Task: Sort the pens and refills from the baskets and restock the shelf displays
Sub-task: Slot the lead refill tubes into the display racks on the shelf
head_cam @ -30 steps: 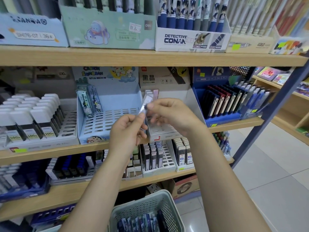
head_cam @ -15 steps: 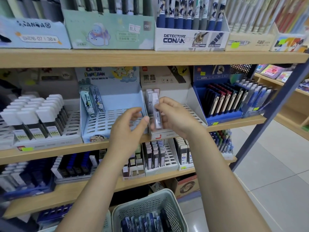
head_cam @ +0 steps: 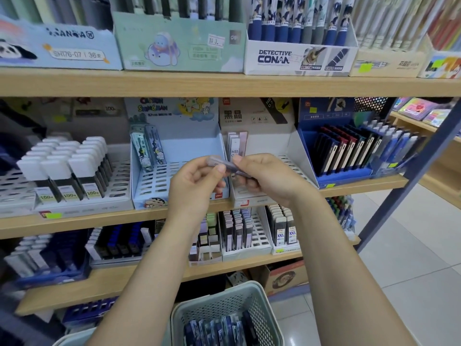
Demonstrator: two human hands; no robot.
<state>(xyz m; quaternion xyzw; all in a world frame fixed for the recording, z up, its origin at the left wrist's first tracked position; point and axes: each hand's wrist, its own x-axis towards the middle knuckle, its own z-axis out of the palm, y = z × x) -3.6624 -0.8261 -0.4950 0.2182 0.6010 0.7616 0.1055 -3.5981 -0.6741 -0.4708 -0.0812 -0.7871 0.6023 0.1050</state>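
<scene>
Both hands hold one clear lead-refill case [head_cam: 225, 165] before the middle shelf [head_cam: 361, 182]: left hand [head_cam: 197, 182] pinches its left end, right hand [head_cam: 264, 177] grips the right. A green mesh basket [head_cam: 259, 308] of blue packs sits below.

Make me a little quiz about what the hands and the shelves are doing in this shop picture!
1. True or false: both the left hand and the right hand hold the small clear refill case.
2. Where is the green basket? A) on the top shelf B) low down, in front of the shelves C) in the right hand
3. Fill in: the white pen box on the top shelf says "Detective ____".

Key: 1 true. 2 B. 3 Conan.
</scene>
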